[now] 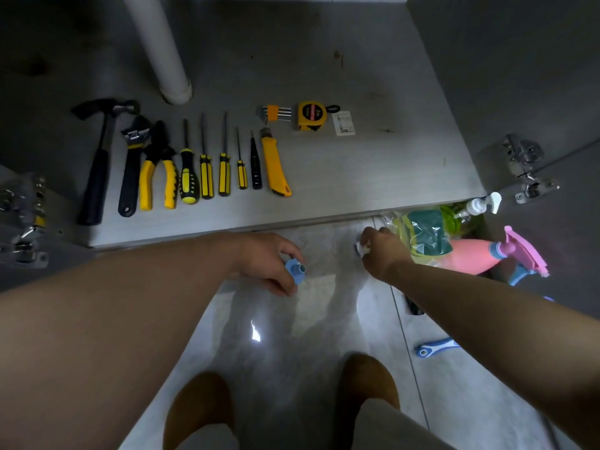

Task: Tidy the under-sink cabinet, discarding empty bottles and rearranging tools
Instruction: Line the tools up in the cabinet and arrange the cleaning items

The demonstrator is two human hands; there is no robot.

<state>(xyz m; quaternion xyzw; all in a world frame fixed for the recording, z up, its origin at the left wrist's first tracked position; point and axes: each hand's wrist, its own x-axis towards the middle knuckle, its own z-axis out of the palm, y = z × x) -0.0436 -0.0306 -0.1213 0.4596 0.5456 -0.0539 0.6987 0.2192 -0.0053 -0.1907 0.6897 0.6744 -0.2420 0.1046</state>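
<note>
My left hand (266,259) holds a small blue plastic fitting (296,270) just above the tiled floor, in front of the cabinet. A little to the right, my right hand (381,251) is curled round a small white object (363,248) beside a plastic bag of sponges (422,235). On the cabinet floor (373,164) lies a neat row of tools: hammer (97,164), wrench (131,167), pliers (159,170), several screwdrivers (206,170) and a yellow utility knife (274,164). Behind them sit hex keys (276,113) and a tape measure (311,115).
A white drain pipe (162,50) comes down at the cabinet's back left. A pink spray bottle (470,254) and a white pump bottle (480,204) lie on the floor at right, with a blue-handled brush (436,347) nearer me. Door hinges (524,167) flank the opening. My knees are below.
</note>
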